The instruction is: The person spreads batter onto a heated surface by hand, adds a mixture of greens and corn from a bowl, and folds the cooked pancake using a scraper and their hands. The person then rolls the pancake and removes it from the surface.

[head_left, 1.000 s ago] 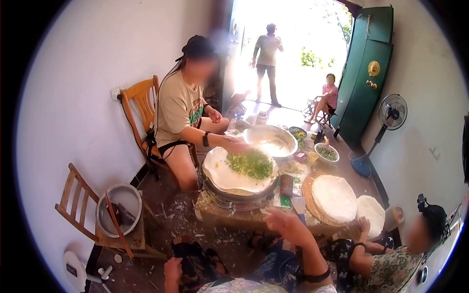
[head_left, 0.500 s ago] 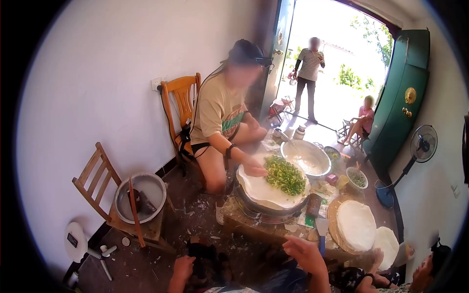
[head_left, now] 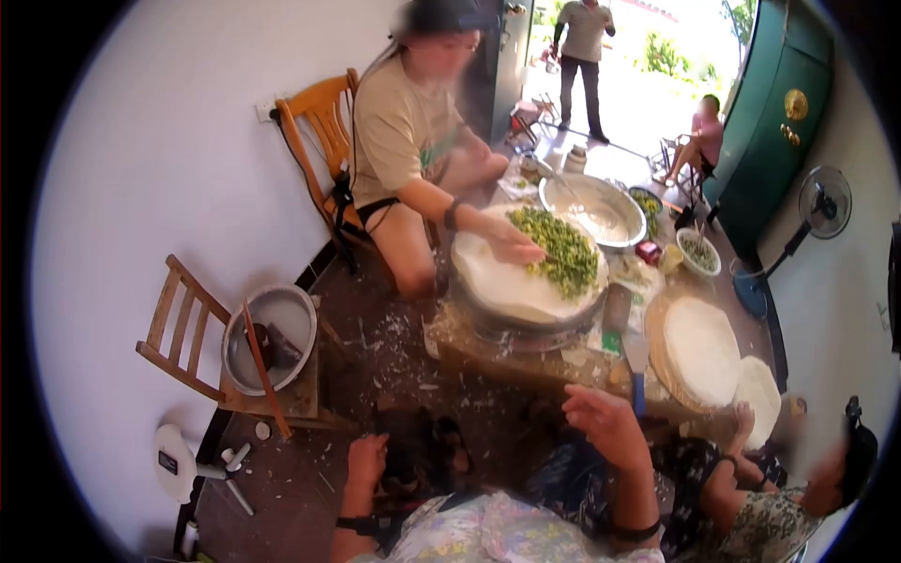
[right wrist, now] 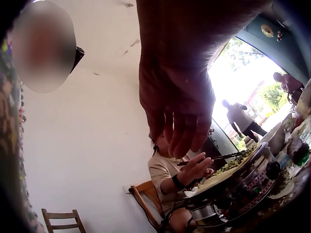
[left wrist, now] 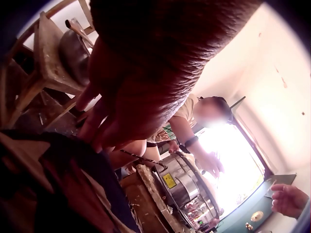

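Note:
My left hand [head_left: 366, 458] is low by my left leg, fingers loosely bent and holding nothing; in the left wrist view its fingers reach down at dark cloth [left wrist: 73, 170]. My right hand [head_left: 605, 427] is raised in front of the table edge, its fingers relaxed with nothing between them. Beyond it, a round griddle [right wrist: 204, 213] carries a pale flatbread [head_left: 497, 272] with chopped green and yellow filling [head_left: 563, 249] on its far right half. A seated person's hand [head_left: 514, 242] is over the flatbread beside the filling. Nearest my right hand lies a blue-handled scraper [head_left: 637, 361].
A large basin of batter [head_left: 601, 208] stands behind the griddle. Stacked flatbreads [head_left: 702, 352] lie on a round board at right, near another seated person [head_left: 770, 511]. At left, a wooden chair [head_left: 188, 333] bears a metal basin [head_left: 305, 324]. A standing fan [head_left: 824, 202] is at far right.
The head view has swung and tilted down. The seated person's hand has shifted across the flatbread toward its middle. My two hands stay free, the right one still raised.

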The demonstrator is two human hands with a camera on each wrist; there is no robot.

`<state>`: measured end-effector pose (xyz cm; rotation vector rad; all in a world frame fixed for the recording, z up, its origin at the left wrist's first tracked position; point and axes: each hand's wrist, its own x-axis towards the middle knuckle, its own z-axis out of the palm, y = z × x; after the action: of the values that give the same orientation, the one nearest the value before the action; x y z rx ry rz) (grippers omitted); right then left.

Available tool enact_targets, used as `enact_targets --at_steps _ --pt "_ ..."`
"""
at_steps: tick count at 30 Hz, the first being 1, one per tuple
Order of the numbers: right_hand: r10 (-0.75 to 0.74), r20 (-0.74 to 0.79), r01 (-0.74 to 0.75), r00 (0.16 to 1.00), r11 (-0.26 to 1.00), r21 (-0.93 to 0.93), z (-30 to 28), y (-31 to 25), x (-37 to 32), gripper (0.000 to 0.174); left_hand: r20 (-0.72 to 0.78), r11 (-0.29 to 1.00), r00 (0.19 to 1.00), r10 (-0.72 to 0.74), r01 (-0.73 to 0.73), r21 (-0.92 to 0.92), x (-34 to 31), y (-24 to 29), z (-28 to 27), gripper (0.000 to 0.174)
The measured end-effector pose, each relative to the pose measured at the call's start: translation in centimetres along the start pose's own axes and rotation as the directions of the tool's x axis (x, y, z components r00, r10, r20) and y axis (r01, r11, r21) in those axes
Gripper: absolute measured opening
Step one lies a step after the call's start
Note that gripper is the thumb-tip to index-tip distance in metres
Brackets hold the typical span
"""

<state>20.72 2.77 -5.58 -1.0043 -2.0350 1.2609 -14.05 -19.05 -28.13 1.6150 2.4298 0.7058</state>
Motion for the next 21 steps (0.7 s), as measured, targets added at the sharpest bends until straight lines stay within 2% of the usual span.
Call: enact_targets --at_steps 1,5,9,10,15,21 --pt "-0.017 -0.028 0.018 0.999 0.999 0.029 0.0 0.2 0.3 0.037 -0.021 1.0 1.0 0.01 -0.01 -0.012 0.6 0.3 -0.4 0.027" --pt "-0.066 -0.097 0.053 0.993 0.991 -0.127 -0.2 -0.3 0.4 0.032 0.046 0.998 0.998 -0.035 0.037 -0.041 1.6 0.2 -0.8 0.027" --pt "-0.144 -0.196 0.082 0.97 0.952 -0.294 0.2 2.5 1.5 0.026 0.036 1.0 0.999 -0.013 0.013 -0.005 3.6 0.4 -1.8 0.027" --pt "-0.169 -0.213 0.087 0.962 0.933 -0.349 0.4 3.0 2.0 0.026 -0.025 0.999 0.999 0.042 -0.041 0.018 4.2 0.8 -2.3 0.025" --pt "-0.289 -0.243 0.121 0.926 0.836 -0.535 1.6 4.4 4.9 0.018 -0.123 0.987 0.979 0.162 -0.159 0.041 8.7 2.3 -4.3 0.021" --pt "-0.548 -0.159 0.293 0.821 0.645 -0.706 3.5 5.9 10.0 0.01 -0.167 0.953 0.94 0.299 -0.286 0.096 13.5 5.4 -6.0 0.015"
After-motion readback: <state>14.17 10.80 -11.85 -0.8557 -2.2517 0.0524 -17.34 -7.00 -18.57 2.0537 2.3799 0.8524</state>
